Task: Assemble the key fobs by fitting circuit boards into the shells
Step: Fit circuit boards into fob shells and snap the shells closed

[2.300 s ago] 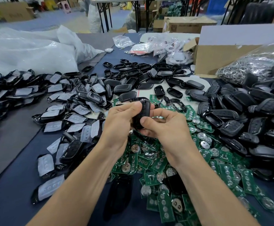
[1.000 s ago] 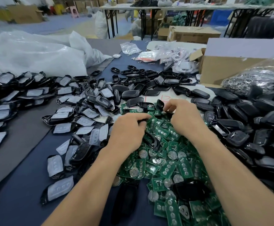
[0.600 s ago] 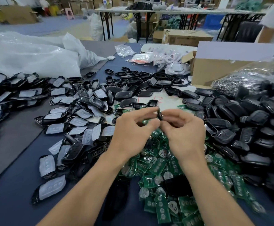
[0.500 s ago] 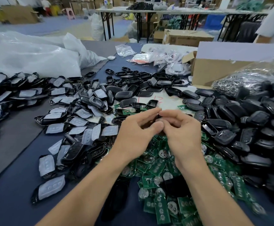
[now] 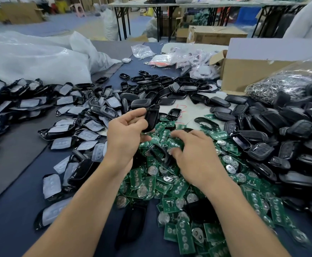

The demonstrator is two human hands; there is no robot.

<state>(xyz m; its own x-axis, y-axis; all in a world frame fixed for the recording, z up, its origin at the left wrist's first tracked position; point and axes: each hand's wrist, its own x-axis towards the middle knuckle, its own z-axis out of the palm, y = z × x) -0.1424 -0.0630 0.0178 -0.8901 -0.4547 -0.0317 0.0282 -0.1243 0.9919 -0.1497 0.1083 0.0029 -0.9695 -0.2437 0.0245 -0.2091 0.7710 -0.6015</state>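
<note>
Picking a single board looked the step in hand. The left hand [image 5: 126, 140] had its fingers curled round a black fob shell [image 5: 152, 118], held upright above the heap. The right hand [image 5: 192, 154] lay fingers-down on the green circuit boards [image 5: 170, 185] on the tabletop [image 5: 12, 229]; whether it pinched one could not be told. Better to lift one by its edges, turned to match the shell.

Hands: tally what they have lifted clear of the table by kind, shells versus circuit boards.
Black shell: 1, gripped by the left hand.
Circuit boards: 0 seen lifted; the right hand is down on their pile, grip unclear.
Total: 1
</note>
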